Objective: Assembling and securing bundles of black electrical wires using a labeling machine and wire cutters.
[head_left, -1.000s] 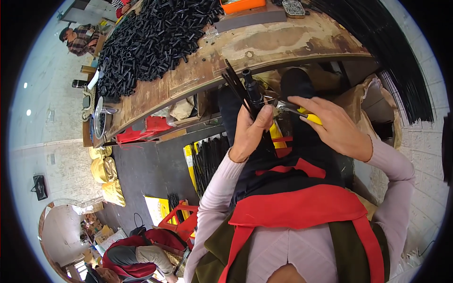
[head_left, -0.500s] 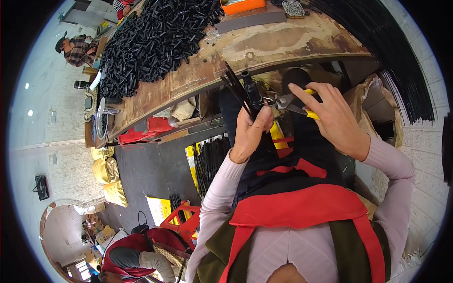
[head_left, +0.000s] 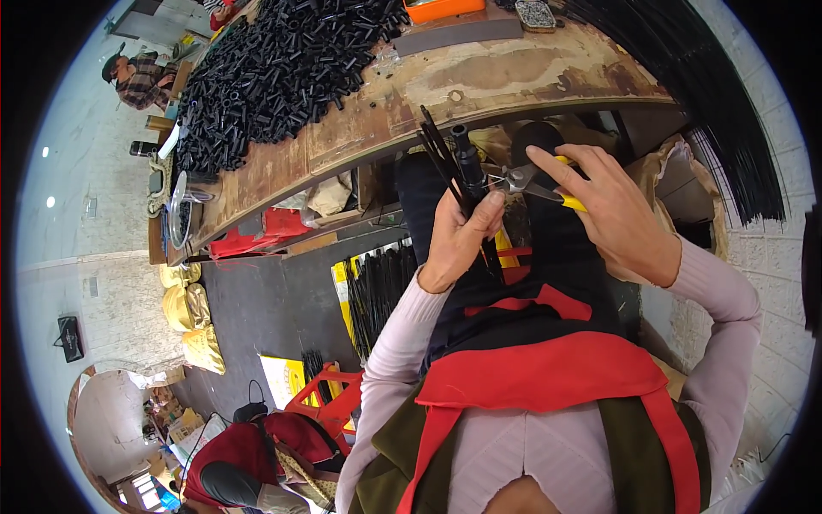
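Note:
My left hand point(head_left: 462, 236) is closed round a black stepped tube point(head_left: 468, 163) and several thin black rods point(head_left: 438, 154) that fan up beside it. The tube stands nearly upright above my lap, its open end on top. In my right hand point(head_left: 623, 214) is a pair of cutting pliers point(head_left: 522, 180) with yellow handles. Their metal jaws point left and meet thin wire at the tube's side, just above my left thumb. Whether the jaws grip that wire is too small to tell. The rods' lower ends show below my left hand.
Ahead is a worn wooden bench point(head_left: 514, 77) with a big heap of short black tubes point(head_left: 282, 77), an orange tray point(head_left: 443, 8) and a small clear box point(head_left: 536, 15). Long black rods point(head_left: 711, 103) hang at the right. Behind me, at lower left, a person point(head_left: 248, 458) bends near a red stool point(head_left: 330, 390).
The tube and rods have shifted slightly to the right with my left hand. The pliers stay at the tube's side. The person at lower left has moved a little.

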`<state>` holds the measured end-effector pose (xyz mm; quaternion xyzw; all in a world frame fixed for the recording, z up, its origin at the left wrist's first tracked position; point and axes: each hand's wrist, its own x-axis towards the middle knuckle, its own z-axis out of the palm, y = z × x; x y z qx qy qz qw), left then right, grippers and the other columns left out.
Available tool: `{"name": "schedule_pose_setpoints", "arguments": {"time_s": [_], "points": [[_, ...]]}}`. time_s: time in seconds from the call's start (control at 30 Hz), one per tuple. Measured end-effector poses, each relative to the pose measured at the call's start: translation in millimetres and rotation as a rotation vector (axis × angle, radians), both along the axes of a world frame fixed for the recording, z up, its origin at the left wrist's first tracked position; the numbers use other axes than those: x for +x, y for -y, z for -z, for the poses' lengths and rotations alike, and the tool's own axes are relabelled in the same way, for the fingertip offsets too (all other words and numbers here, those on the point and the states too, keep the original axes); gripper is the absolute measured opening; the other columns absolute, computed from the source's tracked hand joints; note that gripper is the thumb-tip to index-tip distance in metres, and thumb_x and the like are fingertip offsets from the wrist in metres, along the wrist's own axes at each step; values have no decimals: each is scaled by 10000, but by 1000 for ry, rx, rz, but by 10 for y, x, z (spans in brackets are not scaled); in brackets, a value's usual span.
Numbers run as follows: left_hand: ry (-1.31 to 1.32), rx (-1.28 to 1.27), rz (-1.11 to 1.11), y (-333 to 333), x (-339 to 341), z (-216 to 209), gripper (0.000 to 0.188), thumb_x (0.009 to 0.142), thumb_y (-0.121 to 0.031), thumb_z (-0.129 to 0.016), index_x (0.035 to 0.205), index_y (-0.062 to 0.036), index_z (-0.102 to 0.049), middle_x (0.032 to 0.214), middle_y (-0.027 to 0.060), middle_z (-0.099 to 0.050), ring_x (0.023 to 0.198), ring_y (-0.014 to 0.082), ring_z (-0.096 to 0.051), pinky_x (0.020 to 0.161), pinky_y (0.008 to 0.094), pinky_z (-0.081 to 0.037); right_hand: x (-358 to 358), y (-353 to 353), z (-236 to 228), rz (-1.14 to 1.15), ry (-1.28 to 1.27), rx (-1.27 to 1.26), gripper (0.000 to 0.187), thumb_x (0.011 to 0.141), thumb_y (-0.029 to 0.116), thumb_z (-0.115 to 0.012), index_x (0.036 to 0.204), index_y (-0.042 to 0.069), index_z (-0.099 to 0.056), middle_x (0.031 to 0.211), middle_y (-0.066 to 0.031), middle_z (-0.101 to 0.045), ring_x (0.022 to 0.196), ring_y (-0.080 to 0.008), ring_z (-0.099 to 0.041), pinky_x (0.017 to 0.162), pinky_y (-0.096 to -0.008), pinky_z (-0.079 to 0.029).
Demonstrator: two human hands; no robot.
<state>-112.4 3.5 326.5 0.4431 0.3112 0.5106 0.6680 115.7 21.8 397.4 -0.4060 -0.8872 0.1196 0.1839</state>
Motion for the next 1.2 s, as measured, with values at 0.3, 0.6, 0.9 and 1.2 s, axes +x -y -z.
{"name": "schedule_pose_setpoints", "arguments": {"time_s": [0.3,0.6,0.9,1.2], "points": [[16,1,-8,8,-4,-15,94,993,-96,-546,980,-44,-469,718,-24,-450,582,55,-389,512,224,-333,-49,-58,-10,-13,73,93,654,807,-36,-571,1430,118,-446,1065,-146,-498,968,-306,-489,889,-398,-399],[-72,8,-186,36,137,-31,129,973,-110,-591,1017,-53,-484,753,-38,-486,611,40,-419,522,202,-339,69,-135,-158,-79,270,255,611,815,71,-601,1412,90,-471,839,-72,-470,785,-238,-476,749,-347,-393],[-68,-44,-128,-20,63,-43,112,983,-121,-571,984,-53,-482,723,-37,-456,600,52,-393,529,218,-327,38,-194,-30,-62,218,324,500,813,62,-566,1312,71,-542,870,-90,-500,809,-246,-522,726,-347,-421],[45,-44,30,17,-57,-70,213,973,-238,-596,1012,-86,-452,679,-17,-389,568,86,-345,524,249,-316,-16,-225,229,-59,-12,260,477,773,38,-627,1245,87,-571,867,-83,-517,806,-243,-545,701,-355,-458]]}}
